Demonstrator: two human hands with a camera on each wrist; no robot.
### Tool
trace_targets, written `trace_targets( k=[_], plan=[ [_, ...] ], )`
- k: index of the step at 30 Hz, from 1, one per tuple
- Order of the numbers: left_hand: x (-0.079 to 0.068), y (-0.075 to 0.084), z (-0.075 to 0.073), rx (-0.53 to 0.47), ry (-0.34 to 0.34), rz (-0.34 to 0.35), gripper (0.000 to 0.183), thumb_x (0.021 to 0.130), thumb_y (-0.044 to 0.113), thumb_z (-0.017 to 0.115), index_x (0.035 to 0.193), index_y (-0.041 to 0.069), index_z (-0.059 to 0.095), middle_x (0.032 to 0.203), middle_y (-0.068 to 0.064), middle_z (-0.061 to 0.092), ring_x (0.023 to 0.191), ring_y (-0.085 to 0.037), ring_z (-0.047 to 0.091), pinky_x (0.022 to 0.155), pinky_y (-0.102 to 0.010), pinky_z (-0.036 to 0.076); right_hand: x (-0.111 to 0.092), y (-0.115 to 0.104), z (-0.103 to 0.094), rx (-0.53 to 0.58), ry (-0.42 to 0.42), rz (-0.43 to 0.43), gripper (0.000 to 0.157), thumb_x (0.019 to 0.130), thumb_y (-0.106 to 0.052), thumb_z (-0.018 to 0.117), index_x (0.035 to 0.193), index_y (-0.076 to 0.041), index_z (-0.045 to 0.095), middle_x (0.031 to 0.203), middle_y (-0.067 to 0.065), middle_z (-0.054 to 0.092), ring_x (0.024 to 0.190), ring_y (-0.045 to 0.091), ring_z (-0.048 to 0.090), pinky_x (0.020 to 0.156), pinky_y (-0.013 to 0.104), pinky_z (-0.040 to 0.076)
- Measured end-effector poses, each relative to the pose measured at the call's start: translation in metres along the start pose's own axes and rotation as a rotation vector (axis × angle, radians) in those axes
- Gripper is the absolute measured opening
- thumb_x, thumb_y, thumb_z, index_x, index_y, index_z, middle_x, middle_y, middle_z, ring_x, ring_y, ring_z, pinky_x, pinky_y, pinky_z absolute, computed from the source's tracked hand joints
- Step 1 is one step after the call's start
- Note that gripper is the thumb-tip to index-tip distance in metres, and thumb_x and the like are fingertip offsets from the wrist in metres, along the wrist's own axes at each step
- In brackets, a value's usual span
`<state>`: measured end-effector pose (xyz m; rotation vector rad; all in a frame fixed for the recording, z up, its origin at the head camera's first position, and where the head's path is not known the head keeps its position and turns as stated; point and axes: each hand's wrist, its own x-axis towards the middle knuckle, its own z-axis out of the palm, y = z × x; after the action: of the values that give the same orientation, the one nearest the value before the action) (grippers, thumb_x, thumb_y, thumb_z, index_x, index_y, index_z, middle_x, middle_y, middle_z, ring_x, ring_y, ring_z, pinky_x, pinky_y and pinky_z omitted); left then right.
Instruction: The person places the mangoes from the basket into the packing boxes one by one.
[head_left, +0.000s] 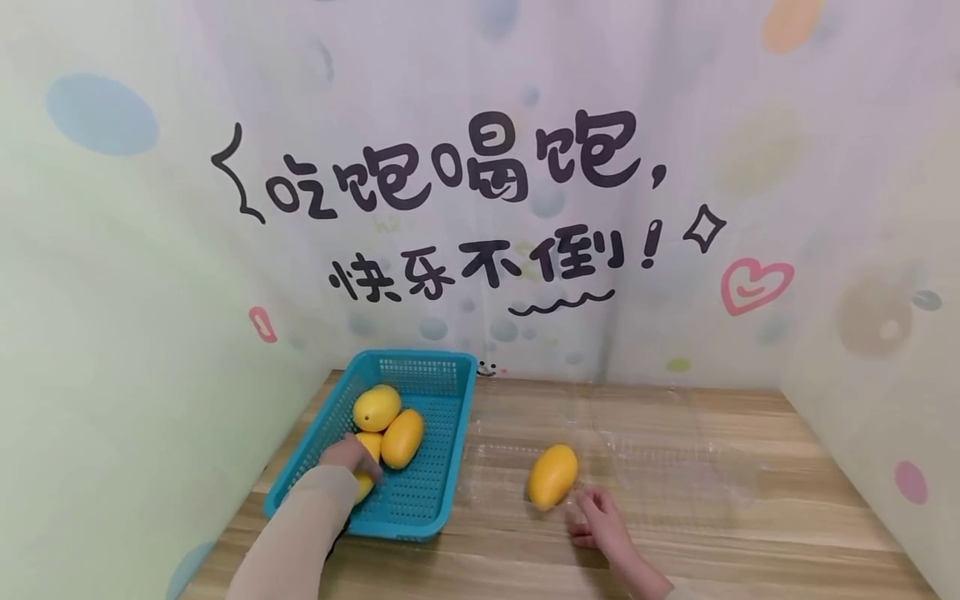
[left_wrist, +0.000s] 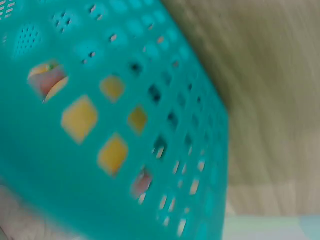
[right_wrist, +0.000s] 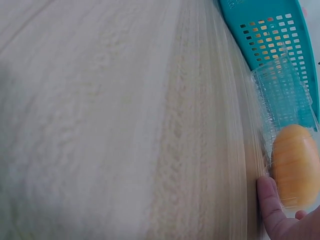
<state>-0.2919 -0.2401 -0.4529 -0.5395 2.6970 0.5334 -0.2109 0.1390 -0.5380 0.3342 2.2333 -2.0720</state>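
Observation:
In the head view, my left hand (head_left: 351, 458) reaches into a blue-green plastic basket (head_left: 442, 521) and grips a yellow mango (head_left: 364, 486). That mango is mostly hidden under the fingers; through the basket's holes the left wrist view shows only patches of yellow and skin. Two more mangoes, one paler (head_left: 377, 407) and one deeper yellow (head_left: 402, 438), lie beside the hand. To the right, a single mango (head_left: 552, 477) rests in an opened clear plastic box (right_wrist: 282, 82). My right hand (head_left: 602, 527) is at the front edge of this box, its fingers loosely bent close to the mango.
Wood-grain tabletop (head_left: 495, 567) lies under everything. The box's other transparent half (head_left: 675, 467) spreads to the right and is hard to make out. A printed curtain (head_left: 480, 67) stands behind the table and along both sides.

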Motion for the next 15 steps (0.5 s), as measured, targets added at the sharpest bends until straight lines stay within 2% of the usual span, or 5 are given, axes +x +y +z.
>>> trace_targets(
  k=[4,6,8,12,15],
  plan=[
    [-0.011,0.004,-0.016,0.029,-0.048,-0.049,0.072,0.062,0.025,0.081,0.110,-0.014,0.045,0.091,-0.022,0.050,0.083,-0.031,0.048,0.079,-0.039,0.046,0.000,0.000,0.001,0.007,-0.003,-0.008,0.040,0.094,-0.026,0.046,0.117,0.006,0.038,0.114,0.024,0.048,0.065,0.018,0.061,0.059,0.033,0.052],
    [-0.014,0.007,-0.025,0.056,-0.060,-0.058,0.062,0.063,0.027,0.081,0.100,-0.011,0.049,0.089,-0.019,0.051,0.082,-0.029,0.050,0.075,-0.037,0.047,0.000,0.000,0.001,0.009,-0.002,-0.006,0.039,0.094,-0.026,0.045,0.117,0.005,0.038,0.114,0.024,0.048,0.065,0.018,0.061,0.059,0.033,0.052],
    [-0.014,0.010,-0.033,0.084,-0.066,-0.061,0.061,0.062,0.028,0.080,0.100,-0.009,0.049,0.088,-0.018,0.051,0.080,-0.028,0.050,0.072,-0.035,0.048,0.000,0.000,0.001,0.008,0.000,-0.002,0.040,0.095,-0.027,0.045,0.117,0.005,0.038,0.115,0.024,0.048,0.065,0.018,0.061,0.059,0.033,0.052],
    [-0.021,0.018,-0.050,0.121,-0.057,0.004,0.078,0.061,0.025,0.079,0.119,-0.010,0.041,0.092,-0.022,0.051,0.079,-0.030,0.052,0.067,-0.037,0.048,0.000,0.000,0.000,0.007,-0.005,-0.001,0.040,0.095,-0.027,0.044,0.117,0.005,0.037,0.115,0.024,0.047,0.065,0.018,0.061,0.059,0.032,0.052],
    [-0.032,0.025,-0.063,0.107,-0.070,0.074,0.101,0.063,0.022,0.078,0.139,-0.007,0.019,0.110,-0.029,0.045,0.084,-0.034,0.050,0.071,-0.042,0.048,0.000,0.001,0.000,0.012,-0.008,0.000,0.039,0.095,-0.027,0.044,0.116,0.005,0.038,0.115,0.024,0.046,0.065,0.018,0.061,0.059,0.032,0.052]
  ],
)
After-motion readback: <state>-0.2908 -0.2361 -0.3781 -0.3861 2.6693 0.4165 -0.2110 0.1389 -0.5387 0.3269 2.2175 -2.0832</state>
